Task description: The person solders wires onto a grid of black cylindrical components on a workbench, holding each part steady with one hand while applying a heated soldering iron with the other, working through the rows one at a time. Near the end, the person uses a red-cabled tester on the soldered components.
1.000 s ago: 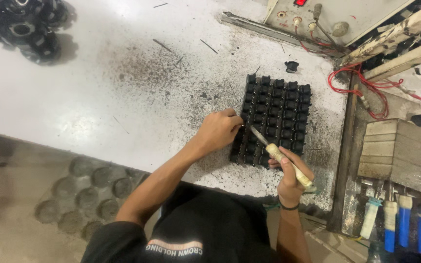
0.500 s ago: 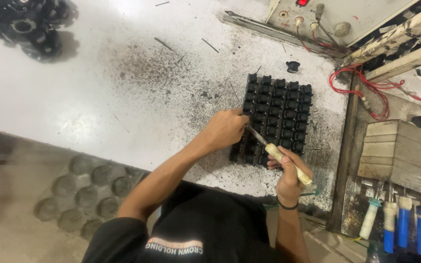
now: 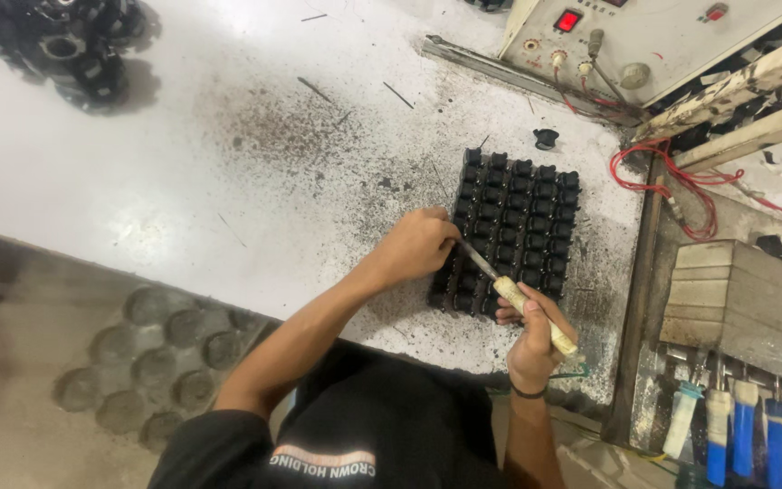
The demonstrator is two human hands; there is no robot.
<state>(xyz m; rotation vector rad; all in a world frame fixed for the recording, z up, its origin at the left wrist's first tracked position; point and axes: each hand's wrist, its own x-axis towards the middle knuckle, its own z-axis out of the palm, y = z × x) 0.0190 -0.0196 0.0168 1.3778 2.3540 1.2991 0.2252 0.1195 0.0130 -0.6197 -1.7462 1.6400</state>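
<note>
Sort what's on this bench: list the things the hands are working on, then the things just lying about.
In use:
- black gridded tray of small black parts
- pale-handled metal-bladed tool
- left hand on the tray's near-left edge
- right hand gripping the tool

Lying about:
- pile of black round parts
- lone black part
- red wires
- grey control box
- blue-handled tools

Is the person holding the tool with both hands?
No, only the right hand grips the tool; the left hand rests on the black tray.
</note>
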